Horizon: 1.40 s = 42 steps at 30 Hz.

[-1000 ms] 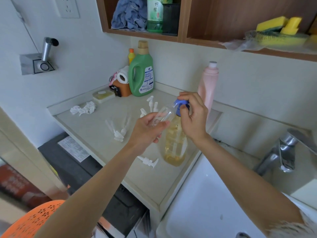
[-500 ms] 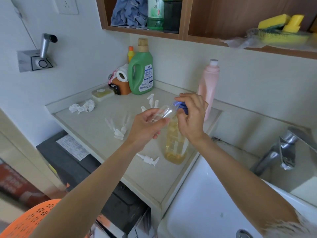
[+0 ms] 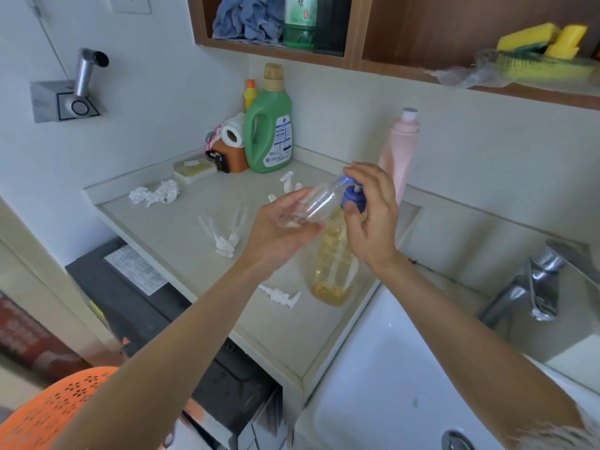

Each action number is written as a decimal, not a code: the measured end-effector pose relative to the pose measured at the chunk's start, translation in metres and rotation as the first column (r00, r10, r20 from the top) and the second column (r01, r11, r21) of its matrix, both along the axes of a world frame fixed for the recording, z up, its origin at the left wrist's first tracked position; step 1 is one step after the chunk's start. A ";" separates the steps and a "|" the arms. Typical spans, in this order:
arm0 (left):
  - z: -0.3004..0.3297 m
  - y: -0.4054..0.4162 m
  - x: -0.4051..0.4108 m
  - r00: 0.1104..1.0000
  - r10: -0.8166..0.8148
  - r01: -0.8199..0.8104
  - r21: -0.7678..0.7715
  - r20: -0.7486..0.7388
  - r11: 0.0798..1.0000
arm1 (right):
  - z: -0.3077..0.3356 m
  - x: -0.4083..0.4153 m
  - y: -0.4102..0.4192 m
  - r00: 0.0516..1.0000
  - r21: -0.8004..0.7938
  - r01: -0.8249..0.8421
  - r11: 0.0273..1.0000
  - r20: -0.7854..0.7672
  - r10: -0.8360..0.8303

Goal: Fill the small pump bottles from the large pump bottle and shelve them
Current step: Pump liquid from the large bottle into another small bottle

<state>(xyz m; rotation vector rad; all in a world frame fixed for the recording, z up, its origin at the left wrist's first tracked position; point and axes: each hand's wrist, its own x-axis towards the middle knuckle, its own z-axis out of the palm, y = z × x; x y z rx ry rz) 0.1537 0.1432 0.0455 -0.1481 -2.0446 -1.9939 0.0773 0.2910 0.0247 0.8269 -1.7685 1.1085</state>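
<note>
Countertop [image 3: 181, 241] scene unchanged: left hand [image 3: 279, 232] still grasps small bottle [image 3: 311, 206], right hand [image 3: 373, 222] still clasps blue pump [image 3: 352, 198].

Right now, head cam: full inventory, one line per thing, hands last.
large pump bottle: 1, amber liquid, blue pump, counter edge by sink.
small bottle: 1, clear, tilted at the pump nozzle.
loose pump heads: several, white, scattered on counter.
detergent jug: 1, green, back corner.
pink bottle: 1, against back wall.
crumpled tissue: 1, white, counter left.
soap dish: 1, pale, beside the tissue.
sponges: yellow, on shelf.
sink: 1, white, lower right.
faucet: 1, chrome.
left hand: holds small bottle.
right hand: fingers on the blue pump.
</note>
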 end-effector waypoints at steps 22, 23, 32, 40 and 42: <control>-0.008 -0.001 -0.010 0.999 0.022 -0.022 -0.008 0.042 1.000 | -0.004 -0.003 0.002 1.000 -0.019 -0.023 1.000 -0.020 0.022; -0.009 -0.001 -0.009 0.999 0.023 -0.023 -0.007 0.049 1.000 | -0.007 -0.003 0.000 0.999 -0.027 -0.026 0.999 -0.036 0.025; -0.009 -0.001 -0.005 0.991 0.007 -0.010 0.020 0.132 1.000 | 0.005 0.005 0.003 0.999 0.073 0.033 0.997 0.010 -0.034; 0.003 0.001 -0.009 0.923 -0.269 0.151 0.387 0.275 0.910 | 0.011 0.001 0.013 0.994 0.044 -0.088 0.995 0.068 0.085; 0.002 0.004 -0.009 0.903 -0.299 0.144 0.438 0.308 0.887 | 0.005 -0.002 0.010 0.996 0.003 -0.082 0.997 0.048 0.082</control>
